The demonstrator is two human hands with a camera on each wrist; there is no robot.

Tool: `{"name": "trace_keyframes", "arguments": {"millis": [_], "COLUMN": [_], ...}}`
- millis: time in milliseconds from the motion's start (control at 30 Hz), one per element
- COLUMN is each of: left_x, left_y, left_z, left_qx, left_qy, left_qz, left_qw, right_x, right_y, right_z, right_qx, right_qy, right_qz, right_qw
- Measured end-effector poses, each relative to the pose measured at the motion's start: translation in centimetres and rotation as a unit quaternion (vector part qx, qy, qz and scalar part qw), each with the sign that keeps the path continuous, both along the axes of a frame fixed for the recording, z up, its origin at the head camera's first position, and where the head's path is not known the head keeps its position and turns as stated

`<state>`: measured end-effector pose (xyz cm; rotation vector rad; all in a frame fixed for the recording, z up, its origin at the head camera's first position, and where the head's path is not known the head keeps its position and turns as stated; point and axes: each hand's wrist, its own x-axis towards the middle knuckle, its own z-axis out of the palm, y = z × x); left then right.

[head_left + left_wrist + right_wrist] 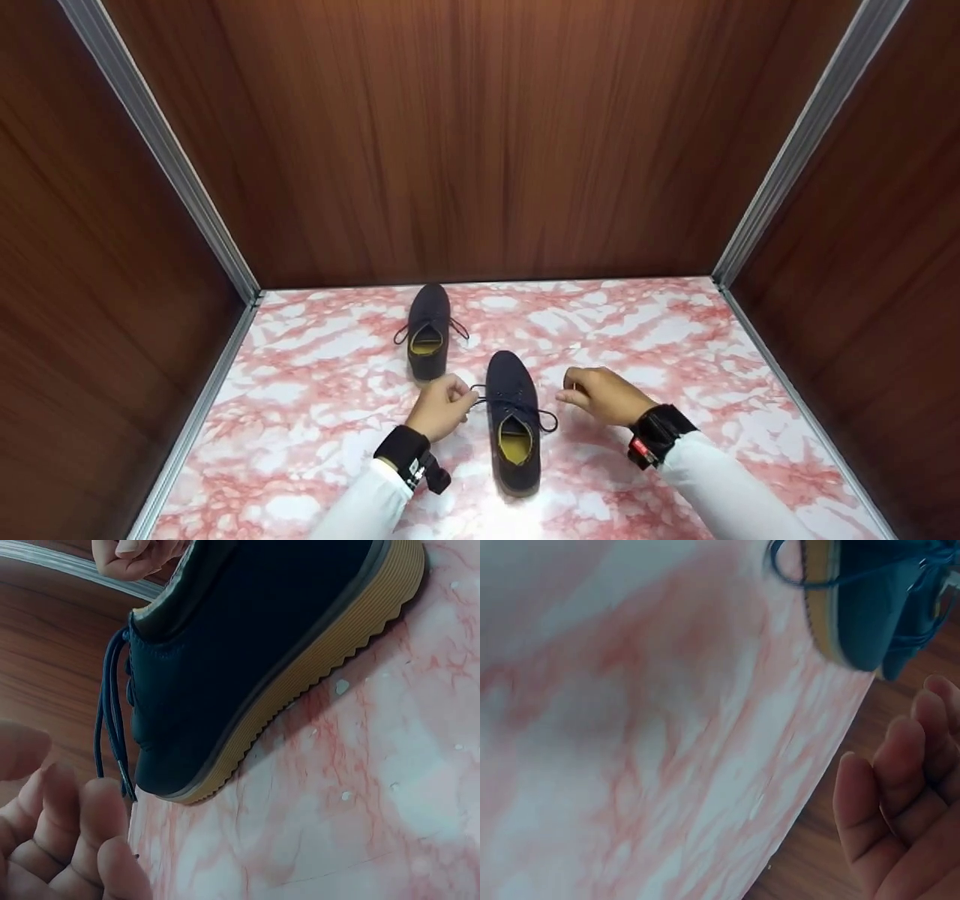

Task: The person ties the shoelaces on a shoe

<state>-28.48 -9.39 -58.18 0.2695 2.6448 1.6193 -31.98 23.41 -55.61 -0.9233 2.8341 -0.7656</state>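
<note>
A dark navy lace-up shoe (510, 375) with a yellow lining stands upright, toe pointing away, between my two hands. Its dark laces (517, 405) cross the top, with a loop sticking out to the right. My left hand (441, 405) is just left of the shoe, fingers loosely curled beside the lace ends. In the left wrist view a gap shows between thumb and fingers, and the lace (112, 712) hangs past the fingertips. On the other side my right hand (606, 396) hovers apart from the shoe, fingers loosely bent around nothing.
A matching shoe (429, 311) stands farther back to the left, its lace loops spread to both sides. Both shoes are on a red-and-white marbled surface (322, 435). Brown wood-grain panels (480, 142) with metal edging enclose the back and both sides.
</note>
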Motion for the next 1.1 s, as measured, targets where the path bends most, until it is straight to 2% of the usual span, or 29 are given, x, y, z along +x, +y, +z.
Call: {"name": "trace_keyframes", "arguments": {"millis": [133,233,467,733,867,967,1100], "left_x": [0.6,1.1,2.2,2.7,2.8,2.8,2.6], "left_y": [0.4,0.8,1.6,2.2,2.6,2.8,3.1], "left_z": [-0.3,-0.7,-1.4,-1.9,-1.8,-1.6,-1.5], "left_qx": [0.001,0.008,0.052,0.056,0.061,0.049,0.017], "left_qy": [-0.026,-0.061,-0.159,-0.192,-0.189,-0.163,-0.122], "left_qz": [-0.039,-0.057,-0.100,-0.125,-0.128,-0.120,-0.099], "left_qw": [0.9989,0.9965,0.9809,0.9718,0.9716,0.9781,0.9874], "right_x": [1.0,1.7,2.8,3.3,3.4,3.5,3.5], "right_y": [-0.6,-1.2,-2.4,-3.0,-3.1,-3.3,-3.6], "right_z": [-0.5,-1.2,-3.1,-4.3,-4.1,-4.0,-4.0], "right_qx": [-0.036,-0.054,-0.059,-0.075,-0.093,-0.100,-0.102], "right_qy": [-0.037,-0.068,-0.128,-0.169,-0.201,-0.213,-0.206], "right_qz": [0.004,0.007,0.005,0.016,0.016,0.018,0.015], "right_qw": [0.999,0.996,0.990,0.983,0.975,0.972,0.973]}}
